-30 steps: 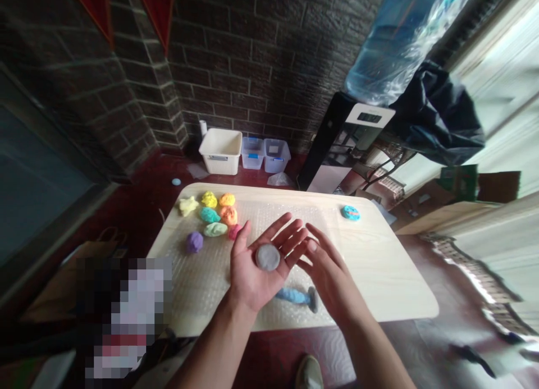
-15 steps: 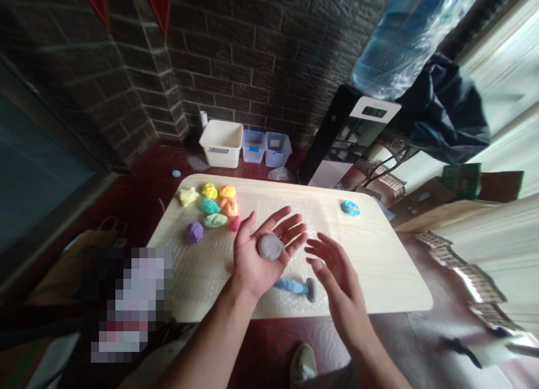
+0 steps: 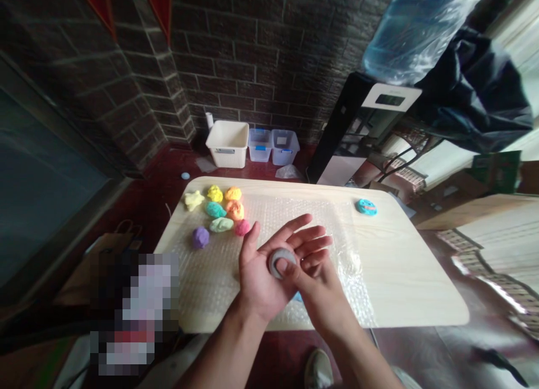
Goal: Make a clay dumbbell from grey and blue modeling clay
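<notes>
My left hand [image 3: 261, 281] is palm up above the table, fingers spread, with a round, flattened piece of grey clay [image 3: 275, 264] resting on its palm. The thumb of my right hand [image 3: 323, 294] presses on the face of that grey disc. The right fingers curl behind the left hand and are mostly hidden. Below my hands, only a bit of a blue clay piece [image 3: 298, 297] shows on the bubble wrap [image 3: 353, 288].
Several coloured clay lumps, among them a purple ball [image 3: 201, 237] and a pink one [image 3: 242, 227], lie on the left of the table [image 3: 412, 265]. At the far right sits a blue clay disc [image 3: 366, 207]. Storage bins [image 3: 229, 145] and a water dispenser [image 3: 349, 131] stand behind.
My right hand has moved left to meet the left hand, and its thumb now presses the grey clay. The blue piece with a grey end is now mostly covered by my hands.
</notes>
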The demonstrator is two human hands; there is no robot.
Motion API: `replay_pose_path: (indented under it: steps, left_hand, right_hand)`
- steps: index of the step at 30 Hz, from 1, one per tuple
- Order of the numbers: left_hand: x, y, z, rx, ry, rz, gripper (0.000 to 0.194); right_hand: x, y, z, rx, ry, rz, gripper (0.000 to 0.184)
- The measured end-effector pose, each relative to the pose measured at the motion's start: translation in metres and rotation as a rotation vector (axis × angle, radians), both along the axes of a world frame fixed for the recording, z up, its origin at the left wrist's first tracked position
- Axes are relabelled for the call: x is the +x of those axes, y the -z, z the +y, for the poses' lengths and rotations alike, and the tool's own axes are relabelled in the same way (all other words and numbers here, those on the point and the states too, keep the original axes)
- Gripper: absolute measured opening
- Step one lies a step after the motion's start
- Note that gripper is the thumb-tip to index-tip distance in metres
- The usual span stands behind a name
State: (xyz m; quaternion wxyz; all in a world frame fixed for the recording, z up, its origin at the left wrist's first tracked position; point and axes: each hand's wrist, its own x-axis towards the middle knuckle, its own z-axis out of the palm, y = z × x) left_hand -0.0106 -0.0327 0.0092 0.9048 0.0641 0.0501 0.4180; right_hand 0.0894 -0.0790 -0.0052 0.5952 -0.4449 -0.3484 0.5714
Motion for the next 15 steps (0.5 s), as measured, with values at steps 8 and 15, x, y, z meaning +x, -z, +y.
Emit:
replay_pose_path:
  steps: [8, 15]
  left_hand:
    - [-0.002, -0.001, 0.001, -0.006, -0.011, -0.024, 0.084]
    - [0.006, -0.001, 0.0, -0.022, -0.001, -0.054, 0.087]
  right_hand:
    - [-0.005, -0.003, 0.004, 0.014, 0.048, -0.095, 0.022]
    - [0.004, 0.002, 0.0, -0.056, 0.094, -0.163, 0.031]
